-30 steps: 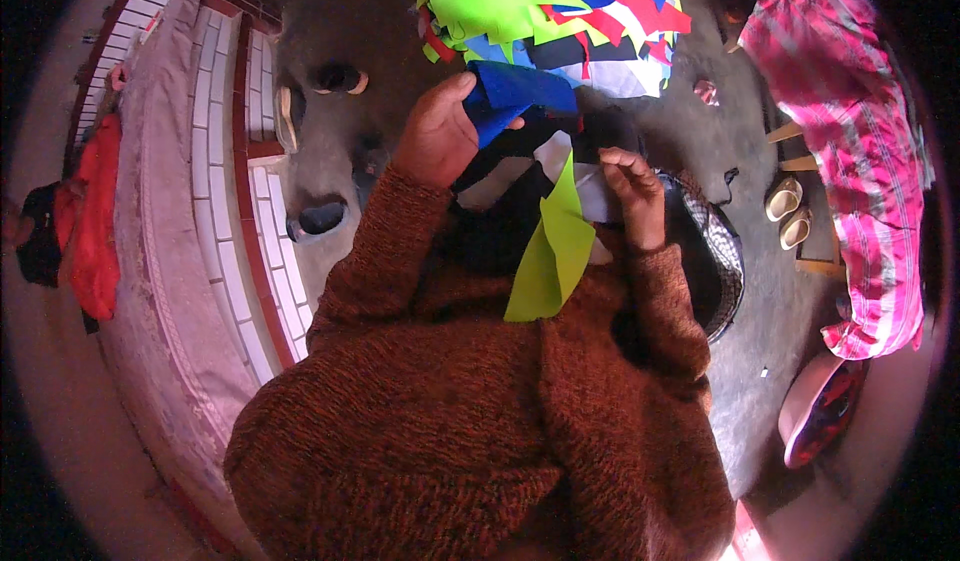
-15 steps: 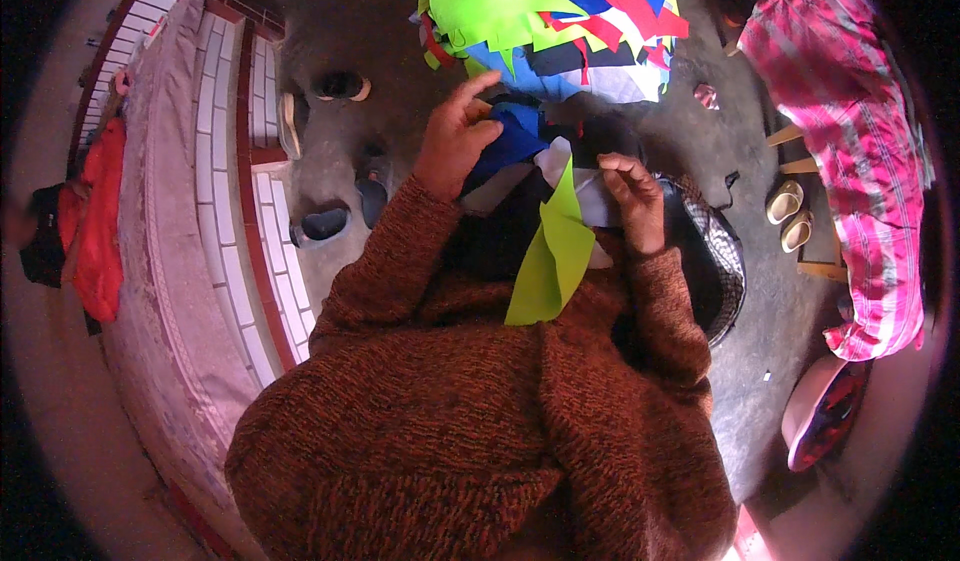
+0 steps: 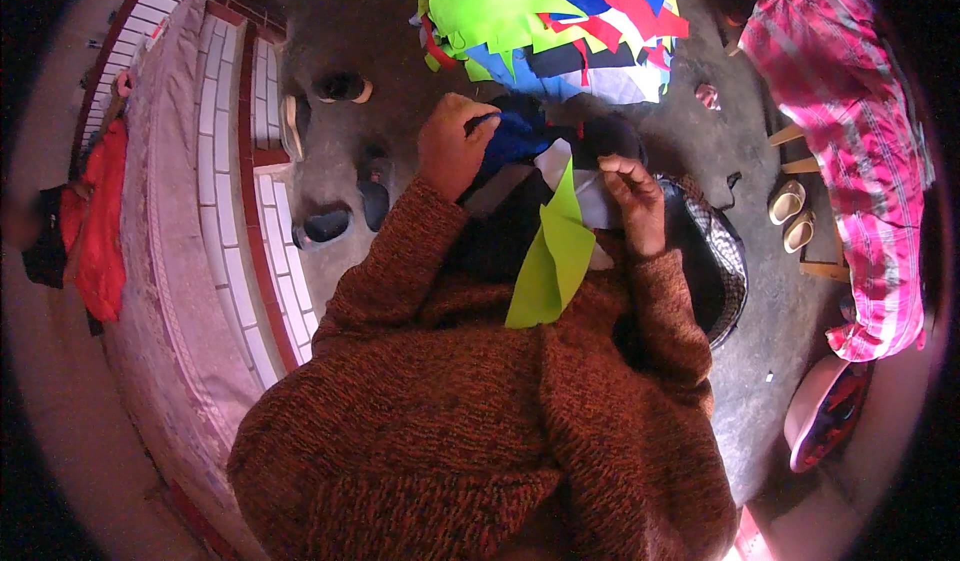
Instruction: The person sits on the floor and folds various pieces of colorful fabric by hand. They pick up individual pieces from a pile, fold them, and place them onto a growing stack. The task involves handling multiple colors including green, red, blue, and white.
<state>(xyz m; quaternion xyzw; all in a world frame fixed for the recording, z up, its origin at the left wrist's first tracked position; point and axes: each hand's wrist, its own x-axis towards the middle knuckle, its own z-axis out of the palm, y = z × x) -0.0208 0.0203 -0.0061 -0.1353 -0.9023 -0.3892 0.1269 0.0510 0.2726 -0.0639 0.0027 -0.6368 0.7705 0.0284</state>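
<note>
Cloth of yellow-green (image 3: 552,266) lies down the middle of the lap, its broad end over the brown sweater (image 3: 420,421) at the lap's near edge, its narrow tip pointing to the far edge. Right hand (image 3: 636,196) is at the lap's right edge, just beside a pale cloth (image 3: 598,201); its grip is nearly closed, fingers bent and tips close to the thumb, and whether anything is pinched there cannot be told. Left hand (image 3: 452,146) is at the lap's far left corner, against the blue cloth (image 3: 515,136). Its grip is curled, with a small gap between thumb and forefinger; whether it has hold of the blue cloth cannot be told.

Beyond the lap's far edge sits a heap of cloth pieces (image 3: 510,11) in lime, red, blue, white and black. Toward the floor's left edge, near the tiled ledge (image 3: 230,251), dark footwear (image 3: 325,224) lies about. Toward the floor's right edge are cream shoes (image 3: 793,219), beside a pink plaid cover (image 3: 840,151), with a pale-rimmed basin (image 3: 805,411) nearer the person.
</note>
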